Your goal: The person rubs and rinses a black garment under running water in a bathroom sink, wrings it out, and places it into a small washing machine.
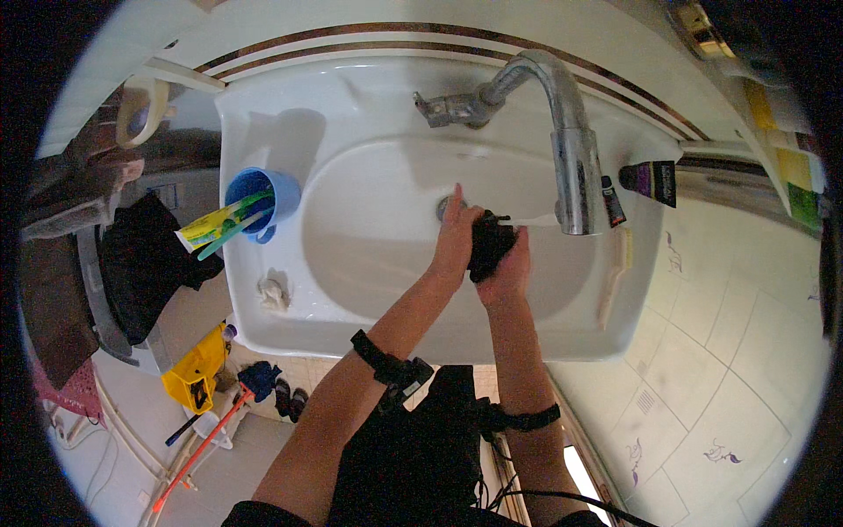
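Both hands are over the bowl of a white ceramic washbasin (369, 263). A wet-looking black cloth item (490, 247) is gripped between them; its exact kind cannot be told. My left hand (454, 234) presses on its left side, the index finger stretched towards the drain (448, 208). From the right, my right hand (512, 267) holds the same item, its fingers partly hidden by it. Water (530, 222) runs from the curved metal faucet (574, 151) onto the item and my right hand.
A blue cup (284, 197) with a toothpaste tube (217, 224) and a toothbrush stands on the basin's left ledge, above a crumpled white piece (272, 294). Tubes (652, 183) and a long-handled brush (616, 280) lie along the right ledge. The faucet overhangs the bowl.
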Action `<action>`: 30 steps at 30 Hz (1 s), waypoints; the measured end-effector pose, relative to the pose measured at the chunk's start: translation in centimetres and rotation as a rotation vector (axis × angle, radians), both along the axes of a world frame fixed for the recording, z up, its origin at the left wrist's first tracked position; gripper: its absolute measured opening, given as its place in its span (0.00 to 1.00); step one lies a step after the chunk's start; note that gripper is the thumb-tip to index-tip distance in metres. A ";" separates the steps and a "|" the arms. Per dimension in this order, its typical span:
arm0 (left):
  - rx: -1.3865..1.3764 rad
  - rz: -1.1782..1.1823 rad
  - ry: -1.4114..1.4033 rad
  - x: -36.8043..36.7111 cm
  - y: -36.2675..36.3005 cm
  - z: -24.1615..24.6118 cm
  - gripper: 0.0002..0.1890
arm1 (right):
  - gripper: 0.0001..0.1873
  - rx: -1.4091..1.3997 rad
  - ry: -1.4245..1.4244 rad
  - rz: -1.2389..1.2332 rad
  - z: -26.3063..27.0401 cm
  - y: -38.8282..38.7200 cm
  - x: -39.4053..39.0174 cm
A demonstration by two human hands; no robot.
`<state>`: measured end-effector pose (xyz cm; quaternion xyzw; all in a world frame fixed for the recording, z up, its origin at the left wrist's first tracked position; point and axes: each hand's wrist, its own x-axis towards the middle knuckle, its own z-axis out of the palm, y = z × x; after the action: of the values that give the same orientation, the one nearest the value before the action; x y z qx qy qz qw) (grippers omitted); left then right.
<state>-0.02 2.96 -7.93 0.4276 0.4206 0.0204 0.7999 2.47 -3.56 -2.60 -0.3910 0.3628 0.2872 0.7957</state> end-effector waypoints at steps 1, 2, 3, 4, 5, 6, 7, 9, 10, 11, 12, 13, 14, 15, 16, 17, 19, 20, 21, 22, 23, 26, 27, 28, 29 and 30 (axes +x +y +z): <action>0.127 -0.082 -0.079 0.2 -0.4 0.0 0.28 | 0.26 -0.007 -0.003 -0.005 -1.0 -0.7 0.0; 0.121 -0.086 -0.082 0.1 -1.0 0.1 0.28 | 0.25 0.012 -0.102 -0.009 -2.5 -1.5 0.1; -0.003 -0.189 -0.161 0.0 -1.6 1.1 0.28 | 0.26 0.028 -0.195 -0.017 -3.6 -2.2 0.1; -0.058 -0.238 -0.200 -0.1 -1.4 2.0 0.28 | 0.27 0.024 -0.184 -0.119 -2.2 -1.4 0.7; -0.115 -0.286 -0.235 -0.3 -1.3 2.9 0.28 | 0.27 0.026 -0.182 -0.121 -2.5 -1.6 0.5; -0.062 -0.326 -0.274 -0.3 -1.3 3.6 0.27 | 0.27 0.023 -0.274 -0.084 -2.8 -2.3 0.5; -0.010 -0.365 -0.314 -0.4 -1.4 4.2 0.25 | 0.27 0.019 -0.367 -0.047 -3.1 -2.8 0.4; 0.181 -0.293 -0.288 -0.2 -2.0 4.4 0.19 | 0.27 0.001 -0.341 -0.123 -3.9 -2.5 0.9; 0.203 -0.326 -0.275 0.1 -1.9 4.0 0.22 | 0.26 -0.092 -0.314 -0.127 -4.0 -2.2 1.2; 0.223 -0.360 -0.262 0.5 -1.8 3.6 0.25 | 0.26 -0.186 -0.287 -0.131 -3.9 -2.2 1.4; 0.243 -0.367 -0.259 0.7 -1.7 3.4 0.21 | 0.26 -0.184 -0.288 -0.132 -4.2 -2.3 1.3; 0.245 -0.367 -0.260 1.1 -1.7 2.9 0.21 | 0.25 -0.103 -0.290 -0.125 -4.7 -2.3 1.1; 0.363 -0.285 -0.276 1.7 -2.0 2.5 0.16 | 0.24 -0.023 -0.292 -0.117 -5.0 -2.4 1.0; 0.477 -0.203 -0.288 2.0 -2.0 3.0 0.13 | 0.23 0.055 -0.290 -0.110 -4.7 -2.3 0.9; 0.476 -0.203 -0.286 2.1 -1.9 3.6 0.13 | 0.23 0.054 -0.288 -0.109 -4.4 -2.1 0.8; 0.379 -0.223 -0.155 2.1 -1.8 4.1 0.14 | 0.22 -0.014 -0.281 -0.093 -4.1 -1.9 0.5; 0.297 -0.227 -0.013 2.2 -1.5 4.7 0.16 | 0.23 -0.063 -0.267 -0.063 -2.9 -1.2 0.1; 0.031 -0.027 0.015 2.5 -2.0 4.3 0.17 | 0.24 -0.121 -0.227 -0.091 -2.5 -1.4 0.0; -0.228 0.179 0.041 2.5 -2.0 4.1 0.18 | 0.26 -0.111 -0.150 -0.080 -1.2 -1.0 0.1; -0.290 0.207 0.021 2.5 -1.7 4.1 0.22 | 0.27 -0.102 -0.075 -0.074 0.1 -0.7 0.2; -0.278 0.218 0.027 2.4 -1.5 3.7 0.22 | 0.27 -0.092 -0.066 -0.065 0.0 -0.6 -0.2; -0.390 0.248 -0.027 2.6 -2.0 2.3 0.19 | 0.29 -0.035 -0.148 -0.056 -0.2 -0.4 -0.5; -0.295 0.136 -0.062 2.6 -2.1 0.5 0.18 | 0.29 0.021 -0.204 0.023 -0.7 -0.8 -0.9; -0.181 0.099 -0.048 2.7 -2.7 1.5 0.19 | 0.28 -0.006 -0.205 0.021 0.5 -0.7 -0.7; -0.067 0.062 -0.033 2.5 -3.3 2.6 0.20 | 0.28 -0.032 -0.206 0.020 1.7 -0.5 -0.4; -0.051 0.071 -0.030 2.0 -3.1 2.5 0.20 | 0.28 -0.015 -0.203 0.027 1.3 -0.2 -0.6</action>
<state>2.03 -0.10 -5.46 0.3917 0.4239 0.0445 0.8154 1.87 -3.77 -1.29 -0.4288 0.2771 0.2541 0.8214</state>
